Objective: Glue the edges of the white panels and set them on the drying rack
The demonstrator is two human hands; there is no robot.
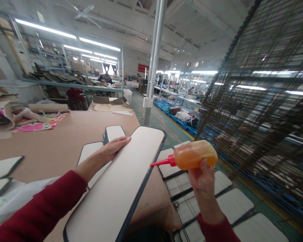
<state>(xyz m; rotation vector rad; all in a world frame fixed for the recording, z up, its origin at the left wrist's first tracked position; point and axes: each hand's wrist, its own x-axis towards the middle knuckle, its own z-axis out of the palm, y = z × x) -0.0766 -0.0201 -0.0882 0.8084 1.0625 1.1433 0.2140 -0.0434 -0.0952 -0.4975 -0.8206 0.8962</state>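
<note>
My left hand [116, 147] grips the left edge of a long white panel [121, 181] with rounded corners and a dark rim. The panel is tilted above the table, its near end running out of view at the bottom. In my right hand [203, 176] is a squeeze bottle [195, 155] of amber liquid, probably glue, lying nearly level. Its red nozzle [164, 162] points left, with the tip at the panel's right edge; whether it touches I cannot tell. Smaller white panels [91, 151] with dark rims lie behind and under my left arm.
A brown table [47, 141] carries more panels [5, 167] and a pink patterned cloth [40, 122] at left. To my right, white panels [242, 201] rest on a wire rack [179, 198]. A tall mesh rack [265, 84] and a metal post [154, 64] stand beyond. A person [105, 78] sits far back.
</note>
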